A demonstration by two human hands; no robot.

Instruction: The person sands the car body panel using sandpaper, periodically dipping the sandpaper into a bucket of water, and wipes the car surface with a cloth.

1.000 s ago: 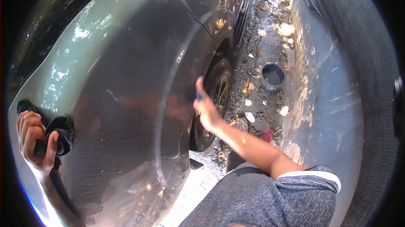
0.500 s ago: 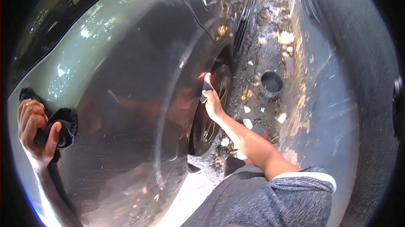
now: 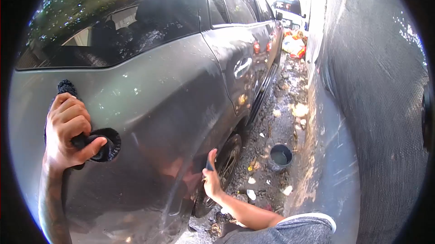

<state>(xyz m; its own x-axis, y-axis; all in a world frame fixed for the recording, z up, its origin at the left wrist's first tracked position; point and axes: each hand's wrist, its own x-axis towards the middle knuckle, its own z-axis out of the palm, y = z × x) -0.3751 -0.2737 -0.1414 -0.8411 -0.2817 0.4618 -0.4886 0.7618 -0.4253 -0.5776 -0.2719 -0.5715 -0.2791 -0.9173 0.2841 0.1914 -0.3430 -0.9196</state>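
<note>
My left hand [image 3: 68,130] is closed around a bunched black cloth [image 3: 108,145] and presses it against the grey car's rear side panel [image 3: 154,103], below the back side window. The cloth looks fuzzy, and its folds stick out above and to the right of my fingers. Lower down, my right hand [image 3: 212,180] is at the edge of the rear wheel arch, thumb pointing up. Its fingers close on a small dark flat object [image 3: 209,166] whose kind I cannot make out. The rear wheel [image 3: 229,160] lies just beyond that hand, partly hidden.
On the wet, muddy strip beside the car stands a dark bucket [image 3: 280,157] with liquid in it. A wall covered by dark mesh sheeting [image 3: 380,85] bounds the right side. Red and white litter [image 3: 294,44] lies farther along, with another vehicle [image 3: 287,6] beyond.
My view has tilted up, bringing the windows into sight. My left hand and the cloth appear farther right and slightly higher; my right hand appears lower in view, still at the wheel arch.
</note>
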